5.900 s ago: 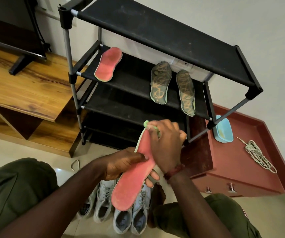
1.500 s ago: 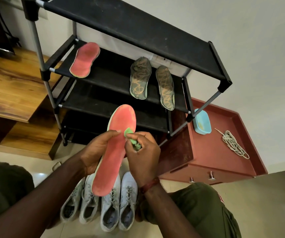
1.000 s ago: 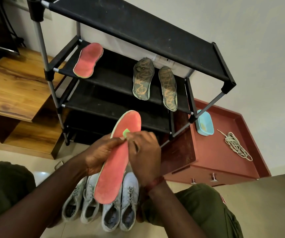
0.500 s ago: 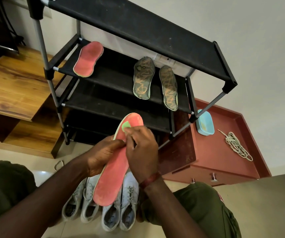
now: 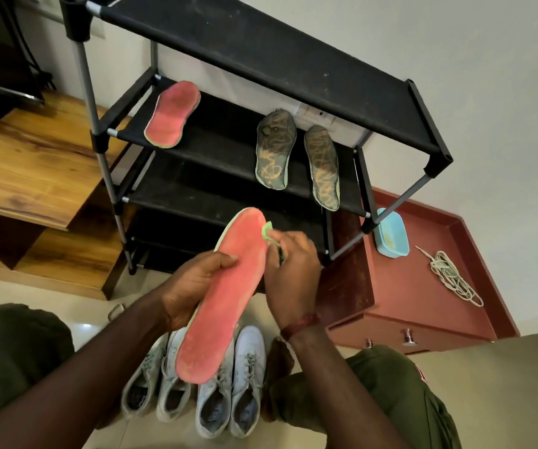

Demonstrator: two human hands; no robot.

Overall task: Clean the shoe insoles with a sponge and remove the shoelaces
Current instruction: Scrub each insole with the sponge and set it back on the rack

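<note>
My left hand point(image 5: 193, 286) grips a long red insole point(image 5: 225, 299) at its middle, holding it up in front of the shoe rack. My right hand point(image 5: 293, 273) pinches a small green sponge point(image 5: 267, 230) against the insole's upper right edge. Another red insole point(image 5: 172, 113) lies on the rack's second shelf at the left. Two dark patterned insoles point(image 5: 275, 149) point(image 5: 322, 166) lie side by side on the same shelf at the right. Several pale sneakers point(image 5: 196, 390) with laces stand on the floor below my hands. A coil of loose shoelaces point(image 5: 452, 278) rests on the red cabinet.
The black shoe rack point(image 5: 261, 53) stands right ahead, its poles close to my hands. A low red cabinet point(image 5: 423, 303) at the right carries a light blue tub point(image 5: 390, 233). A wooden stepped unit point(image 5: 34, 163) fills the left. My knees frame both lower corners.
The sponge has slid from the insole's toe face over to its upper right edge. My left hand keeps the same grip on the insole.
</note>
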